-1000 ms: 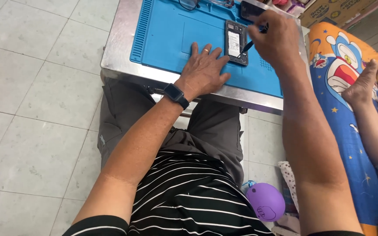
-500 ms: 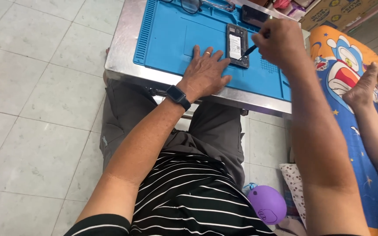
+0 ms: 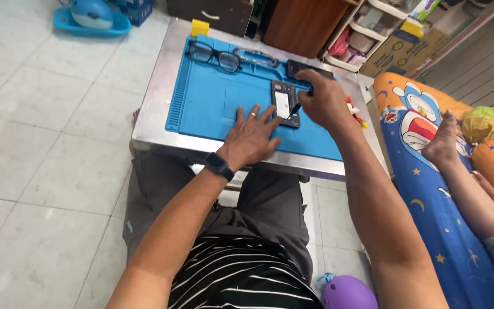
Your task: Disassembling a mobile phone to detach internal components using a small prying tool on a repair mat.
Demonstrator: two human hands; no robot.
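Two bare hands work over an opened phone (image 3: 286, 103), which lies back-up with its cover off on a blue work mat (image 3: 212, 109) atop a small steel table (image 3: 150, 120). In the head view, the left hand (image 3: 253, 134) rests flat on the mat with fingers spread apart, its fingertips touching the phone's near left edge; a ring shows on one finger and a black watch (image 3: 219, 166) sits on the wrist. The right hand (image 3: 324, 103) is closed around a thin dark tool (image 3: 295, 109), whose tip comes down onto the phone's lower right part. A pair of black glasses (image 3: 214, 55) lies at the mat's far edge, with tweezers (image 3: 257, 56) just beside them and a dark flat phone part (image 3: 301, 67) behind the right hand. A yellow block (image 3: 200, 27) stands on the table's far corner. To the right lies a cartoon-print mattress (image 3: 424, 171) with another person's bare foot (image 3: 444, 140) on it.

Compared with half a second ago, the camera has tilted up, so the glasses and the shelves beyond the table now show. Both hands keep their places: left flat beside the phone, right clamped on the tool over it.
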